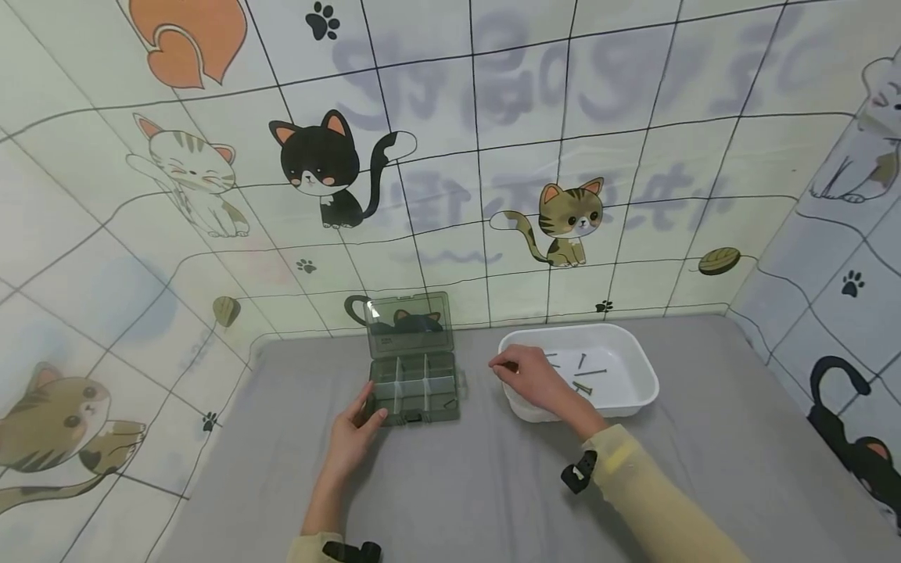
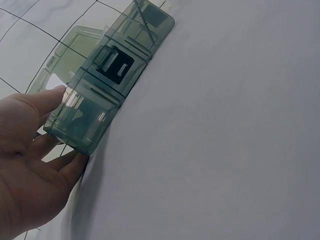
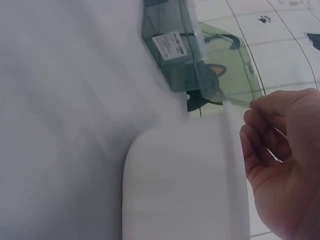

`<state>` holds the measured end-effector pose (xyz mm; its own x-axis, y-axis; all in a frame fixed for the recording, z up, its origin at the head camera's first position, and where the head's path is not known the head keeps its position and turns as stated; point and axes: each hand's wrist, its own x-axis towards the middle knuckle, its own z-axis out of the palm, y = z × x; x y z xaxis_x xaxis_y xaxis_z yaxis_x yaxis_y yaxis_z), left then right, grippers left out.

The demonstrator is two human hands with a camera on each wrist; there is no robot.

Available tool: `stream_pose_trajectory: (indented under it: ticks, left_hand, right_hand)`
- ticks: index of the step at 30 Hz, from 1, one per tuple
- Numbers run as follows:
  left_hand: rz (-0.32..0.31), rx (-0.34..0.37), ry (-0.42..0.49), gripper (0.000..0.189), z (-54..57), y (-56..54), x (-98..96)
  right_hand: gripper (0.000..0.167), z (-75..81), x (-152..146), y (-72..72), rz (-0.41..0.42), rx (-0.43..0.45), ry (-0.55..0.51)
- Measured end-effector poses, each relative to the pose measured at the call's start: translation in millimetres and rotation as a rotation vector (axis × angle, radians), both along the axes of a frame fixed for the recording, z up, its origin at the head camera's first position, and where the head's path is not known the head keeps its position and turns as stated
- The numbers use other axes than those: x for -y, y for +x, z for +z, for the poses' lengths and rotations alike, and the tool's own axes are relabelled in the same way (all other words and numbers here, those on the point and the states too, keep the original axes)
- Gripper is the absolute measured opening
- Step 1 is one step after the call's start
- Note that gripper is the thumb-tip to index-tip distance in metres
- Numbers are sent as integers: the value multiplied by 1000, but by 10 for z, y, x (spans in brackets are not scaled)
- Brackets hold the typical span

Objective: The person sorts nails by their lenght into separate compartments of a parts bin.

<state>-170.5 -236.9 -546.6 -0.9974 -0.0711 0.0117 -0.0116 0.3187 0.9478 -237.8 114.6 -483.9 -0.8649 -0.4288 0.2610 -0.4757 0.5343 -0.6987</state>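
Observation:
A green see-through compartment box point(image 1: 414, 387) stands on the cloth with its lid point(image 1: 410, 324) raised at the back. My left hand point(image 1: 354, 428) grips its front left corner, thumb at the top rim and fingers against the side, as the left wrist view point(image 2: 37, 155) also has it. In the front right compartment leans a thin screw point(image 2: 144, 22). My right hand point(image 1: 531, 379) is above the left rim of a white tub point(image 1: 637, 399), thumb and index fingertips together, other fingers curled. Between those fingertips in the right wrist view point(image 3: 287, 150) no object shows.
Several screws point(image 1: 591, 371) lie loose in the white tub, to the right of the box. Grey cloth point(image 1: 457, 485) covers the table. Behind it hangs a white sheet point(image 1: 450, 195) with a grid and cartoon cats.

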Motion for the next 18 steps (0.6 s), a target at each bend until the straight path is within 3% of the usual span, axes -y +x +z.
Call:
stream_pose_trajectory:
  ticks: [9,18]
  left_hand:
    - [6,7,-17,63,42,26,3]
    - [10,9,-31,64,38,21,0]
  right_hand:
    - [15,-112,-231,-95,-67,63,-57]
    - [17,-191,-533,-182,-121,110,-17]
